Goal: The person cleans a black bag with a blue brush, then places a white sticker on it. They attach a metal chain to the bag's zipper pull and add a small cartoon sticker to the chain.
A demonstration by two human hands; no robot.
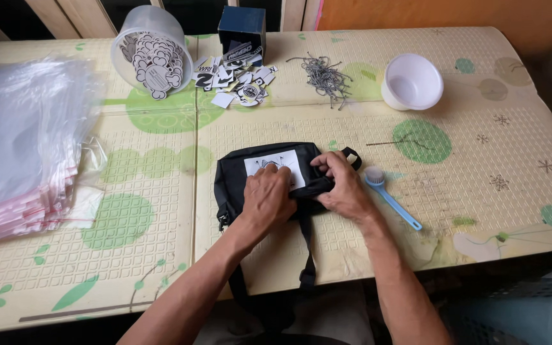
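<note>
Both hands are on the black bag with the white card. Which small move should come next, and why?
Probably press the white card flat against the black bag. The left hand already covers the card's lower edge, and the right hand pinches the bag's fabric beside it, so the card looks placed but perhaps not yet smoothed. The blue brush lies unused, close to the right hand.

Two bare forearms are showing from the bottom edge up; no sleeves are reaching the elbows or wrists; left hand (267, 198) is wearing nothing on its fingers or wrist; right hand (343, 186) likewise is bearing no ring, watch or glove; nails are showing short.
</note>
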